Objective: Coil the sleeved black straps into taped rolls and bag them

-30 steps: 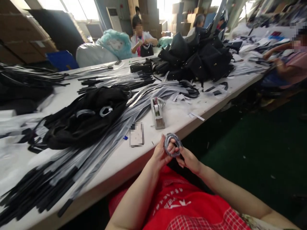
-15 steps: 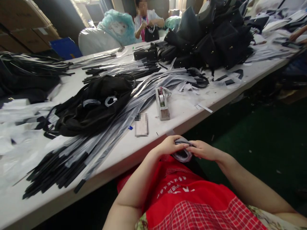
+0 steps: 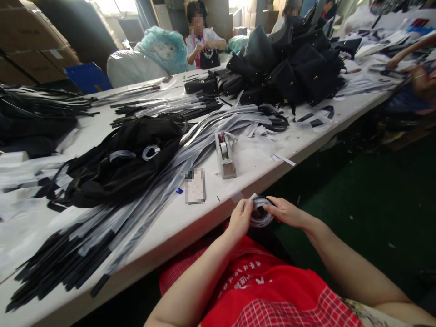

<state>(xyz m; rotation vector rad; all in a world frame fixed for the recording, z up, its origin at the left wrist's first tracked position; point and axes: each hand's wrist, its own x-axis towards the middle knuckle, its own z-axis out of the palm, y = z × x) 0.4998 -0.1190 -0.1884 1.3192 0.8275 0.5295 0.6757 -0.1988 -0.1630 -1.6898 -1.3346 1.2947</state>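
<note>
Both my hands meet just off the front edge of the white table (image 3: 190, 218), above my red apron. Between them is a coiled strap (image 3: 261, 213) wrapped in clear film, rolled into a small ring. My left hand (image 3: 241, 218) pinches its left side with fingers closed. From the right, my right hand (image 3: 285, 211) grips the same coil. A short piece of tape (image 3: 236, 197) sticks to the table edge right beside my left hand.
A tape dispenser (image 3: 224, 155) stands on the table ahead of my hands. Long film-wrapped black straps (image 3: 112, 236) lie in heaps to the left, with a pile of black bags (image 3: 293, 68) farther back. Other people work at the far end and right side.
The coiled strap was held up edge-on a second ago, then lowered toward my lap. Now both hands hold it slightly higher, near the table edge.
</note>
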